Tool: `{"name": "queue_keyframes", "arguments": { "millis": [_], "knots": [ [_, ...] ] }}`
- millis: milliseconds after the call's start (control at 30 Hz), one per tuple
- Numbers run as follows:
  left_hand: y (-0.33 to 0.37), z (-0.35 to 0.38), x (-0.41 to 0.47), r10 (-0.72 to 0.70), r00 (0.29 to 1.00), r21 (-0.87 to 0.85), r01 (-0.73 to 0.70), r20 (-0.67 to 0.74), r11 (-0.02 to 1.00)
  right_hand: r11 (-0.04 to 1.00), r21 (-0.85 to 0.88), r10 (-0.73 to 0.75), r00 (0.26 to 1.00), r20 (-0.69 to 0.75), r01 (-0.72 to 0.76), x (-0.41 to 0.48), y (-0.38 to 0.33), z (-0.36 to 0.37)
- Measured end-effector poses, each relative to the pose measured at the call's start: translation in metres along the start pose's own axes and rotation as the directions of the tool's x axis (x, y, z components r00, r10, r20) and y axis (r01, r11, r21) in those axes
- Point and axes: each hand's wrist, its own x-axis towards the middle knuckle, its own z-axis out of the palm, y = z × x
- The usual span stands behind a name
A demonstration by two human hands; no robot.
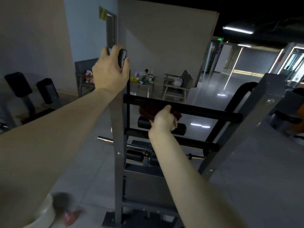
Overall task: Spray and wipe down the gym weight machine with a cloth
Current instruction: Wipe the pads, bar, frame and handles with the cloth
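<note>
Here, the left hand (110,69) is curled round the dark-capped top of the grey upright post (117,122) of the weight machine (143,183), its fingers wrapped tightly over the cap. The right hand (162,122) has its fingers closed on a dark reddish cloth (145,111), which it holds against the upper black crossbar (205,111). The cloth bunches out on both sides of the fingers and touches the bar just above the knuckles. Directly beneath the right fingers lie a black padded roller (143,121) and, lower down, a second black crossbar (197,143). Far beyond both sets of fingers stand a low table (148,84) crowded with small bottles and a grey chair (177,89). A blurred object (60,203) under the left forearm cannot be identified.
</note>
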Motion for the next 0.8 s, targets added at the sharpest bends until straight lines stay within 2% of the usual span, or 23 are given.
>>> {"name": "queue_keyframes", "arguments": {
  "millis": [67, 167, 300, 400, 467, 567, 700, 733, 767, 800],
  "knots": [
    [0.000, 0.000, 0.000, 0.005, 1.000, -0.001, -0.005, -0.005, 1.000, 0.984, -0.177, 0.047, 0.993, 0.112, -0.027, -0.003, 0.015, 0.003],
    [0.002, 0.000, -0.001, 0.006, 1.000, 0.007, -0.006, -0.012, 1.000, 0.946, -0.324, 0.103, 0.972, 0.211, -0.030, 0.004, 0.015, -0.021],
    [0.001, 0.001, -0.001, -0.009, 1.000, -0.007, 0.009, -0.017, 1.000, 0.909, -0.414, 0.055, 0.972, 0.227, 0.045, 0.013, -0.001, -0.069],
    [0.003, 0.001, -0.001, -0.012, 1.000, -0.014, 0.012, -0.017, 1.000, 0.801, -0.569, -0.053, 0.968, 0.246, 0.188, 0.018, -0.004, -0.081],
    [0.003, 0.001, -0.002, -0.016, 1.000, -0.020, 0.016, -0.024, 1.000, 0.781, -0.579, -0.064, 0.953, 0.295, 0.232, 0.023, 0.000, -0.078],
    [0.001, 0.002, -0.001, -0.011, 0.999, -0.015, 0.011, -0.031, 1.000, 0.851, -0.496, 0.042, 0.921, 0.387, 0.170, 0.027, 0.003, -0.063],
    [-0.001, 0.005, 0.000, 0.002, 1.000, 0.002, -0.002, -0.031, 1.000, 0.850, -0.514, 0.227, 0.805, 0.548, 0.110, 0.037, 0.002, -0.040],
    [-0.001, 0.005, 0.001, 0.003, 0.999, -0.003, -0.003, -0.036, 1.000, 0.814, -0.561, 0.232, 0.801, 0.552, 0.151, 0.044, 0.003, -0.033],
    [-0.001, 0.005, 0.001, 0.003, 0.999, -0.005, -0.003, -0.041, 1.000, 0.711, -0.656, 0.210, 0.814, 0.542, 0.253, 0.053, 0.006, -0.027],
    [-0.002, 0.006, 0.001, 0.002, 0.999, -0.004, -0.002, -0.047, 1.000, 0.520, -0.759, 0.170, 0.823, 0.541, 0.392, 0.063, 0.010, -0.020]
  ]
}}
